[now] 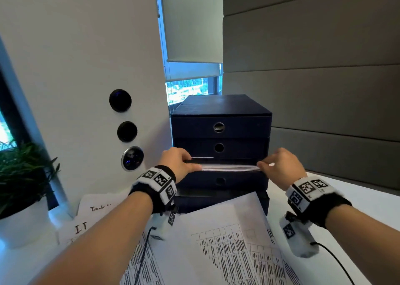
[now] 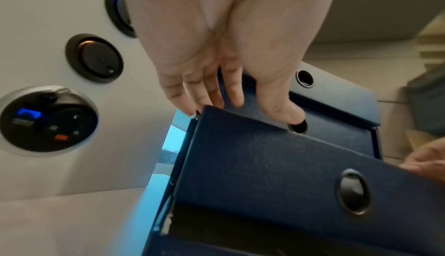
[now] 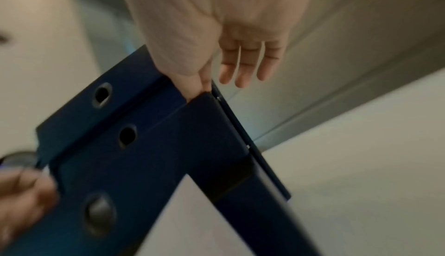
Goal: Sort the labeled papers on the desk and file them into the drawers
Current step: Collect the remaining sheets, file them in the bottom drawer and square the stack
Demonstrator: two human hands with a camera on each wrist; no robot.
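Observation:
A navy drawer unit (image 1: 220,111) stands at the back of the desk. Its third drawer (image 1: 220,179) (image 2: 265,165) (image 3: 144,165) is pulled out a little. A white stack of papers (image 1: 229,167) lies bowed across the drawer's top opening. My left hand (image 1: 179,161) (image 2: 216,88) is at the drawer's left corner, with its fingers straight and reaching down behind the drawer front at the stack's left end. My right hand (image 1: 279,163) (image 3: 216,60) is at the right corner. Its thumb and forefinger pinch the stack's right end, and the other fingers stay straight.
Printed sheets with tables (image 1: 227,241) lie spread on the desk in front of the unit. Hand-labelled sheets (image 1: 81,226) lie to the left. A potted plant (image 1: 21,176) stands at far left. Round wall sockets (image 1: 132,158) sit left of the unit, and white desk (image 1: 368,198) shows to the right.

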